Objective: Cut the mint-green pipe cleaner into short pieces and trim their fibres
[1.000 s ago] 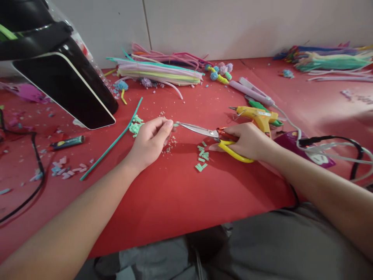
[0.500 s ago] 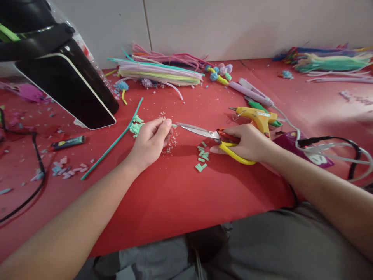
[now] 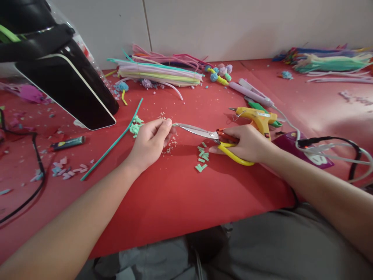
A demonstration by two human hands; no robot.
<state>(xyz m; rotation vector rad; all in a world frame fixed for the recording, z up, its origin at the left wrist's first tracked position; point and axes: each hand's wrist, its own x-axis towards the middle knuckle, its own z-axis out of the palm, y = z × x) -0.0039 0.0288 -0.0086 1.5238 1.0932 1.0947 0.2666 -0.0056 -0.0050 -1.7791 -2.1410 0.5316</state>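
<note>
L hand [image 3: 153, 140] pinches a tiny green bit [image 3: 174, 124], end poking out, prob. so the scissors [image 3: 201, 131] can get at it. R hand [image 3: 251, 144] grips their handles, blades pointing L, tips at the bit. Crumbs [image 3: 171, 146] nearby, prob. trimmings. Cut pcs [image 3: 203, 156] on bench [image 3: 175, 198] nr R hand, prob. for easy reach; green pile [image 3: 135, 126] beside L hand.

Red-and-yellow-handled scissors [image 3: 212, 135] pointing left, silver blades nearly together, tips right at that little pale green piece [image 3: 174, 124]!
</note>
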